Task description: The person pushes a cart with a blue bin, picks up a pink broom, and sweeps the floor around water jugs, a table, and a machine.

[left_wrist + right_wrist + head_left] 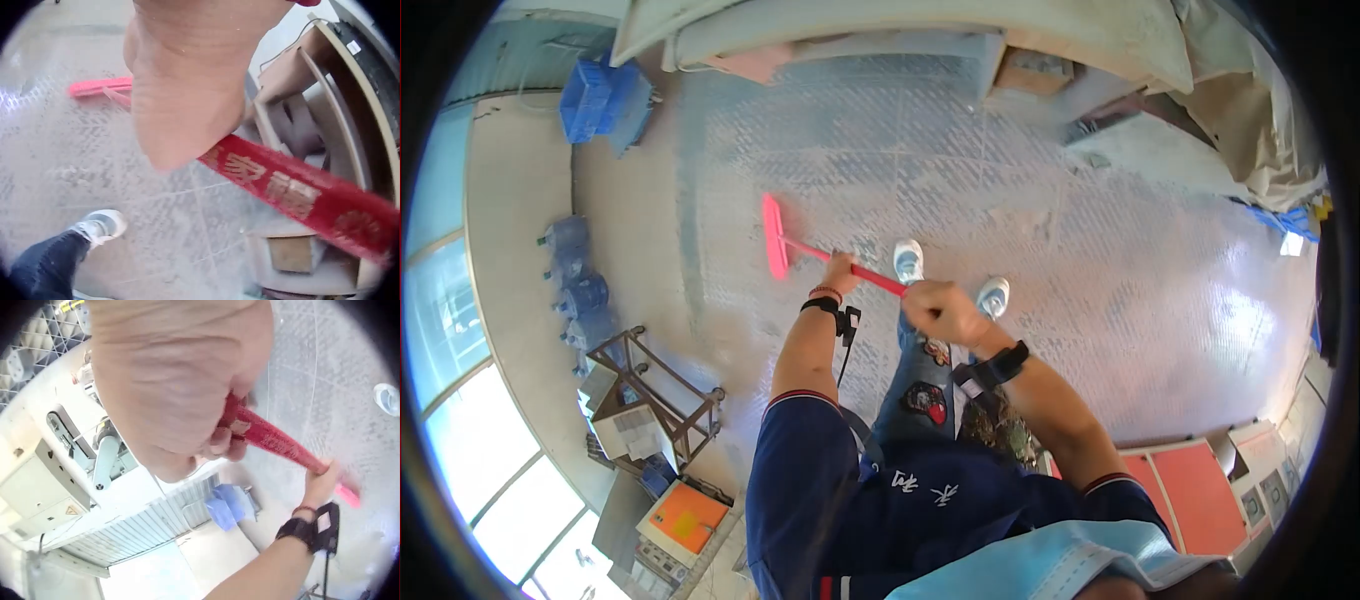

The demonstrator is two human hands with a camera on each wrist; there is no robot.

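A broom with a pink head (774,236) rests on the floor, left of the feet in the head view. Its red handle (878,279) slants up toward the body. The left hand (841,273) grips the handle partway along. Nearer the body, the right hand (945,312) is curled round the handle's upper end. In the left wrist view the left hand (187,94) covers part of the red handle (294,194), which bears light characters. The right wrist view shows the right hand's (181,394) fingers wrapped round the handle (275,437).
Blue crates (600,102) stand at the upper left, with several large water bottles (580,295) along the left wall. A brown metal frame cart (662,390) is at the left. A long bench (900,38) runs across the top; red-fronted cabinets (1195,495) stand at the lower right.
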